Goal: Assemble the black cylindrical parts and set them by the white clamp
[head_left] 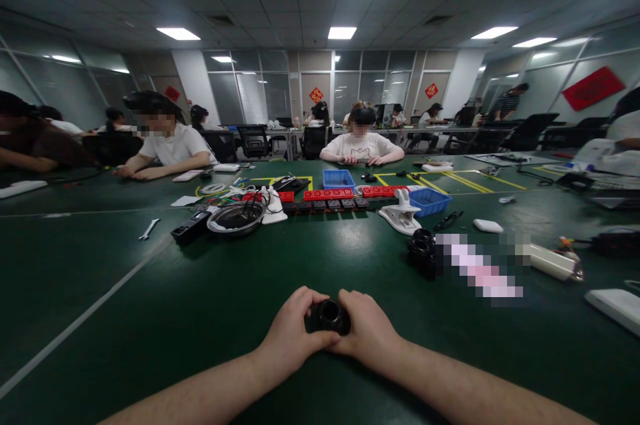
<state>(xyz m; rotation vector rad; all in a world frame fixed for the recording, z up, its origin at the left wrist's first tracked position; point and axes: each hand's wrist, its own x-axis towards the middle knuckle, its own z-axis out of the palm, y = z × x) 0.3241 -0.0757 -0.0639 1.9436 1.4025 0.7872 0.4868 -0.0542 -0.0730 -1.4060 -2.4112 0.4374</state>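
Black and round, a small ring-shaped part (pixel 329 316) sits between my two hands at the near middle of the green table (pixel 150 318). My left hand (pixel 293 335) wraps its left side, thumb curled under the front edge, and my right hand (pixel 367 332) closes on its right side, so both hands are clamped together on the part, resting on the tabletop. I can see its open centre facing up; what kind of part it is I cannot tell.

Farther off to the right lies a cluster of similar black parts (pixel 423 250), just beside a blurred patch. A white clamp-like tool (pixel 400 215) stands beyond them, near a blue bin (pixel 429 200). Far from my hands, in the middle of the table, a row of red and black power strips (pixel 330 198) runs left to right, with a second blue bin (pixel 339 178) behind it. To the left of that row sits a metal bowl (pixel 235 217) holding dark bits, and a small wrench (pixel 149 229) lies well apart on the far left. Other people sit along the far edge, their hands on the table.
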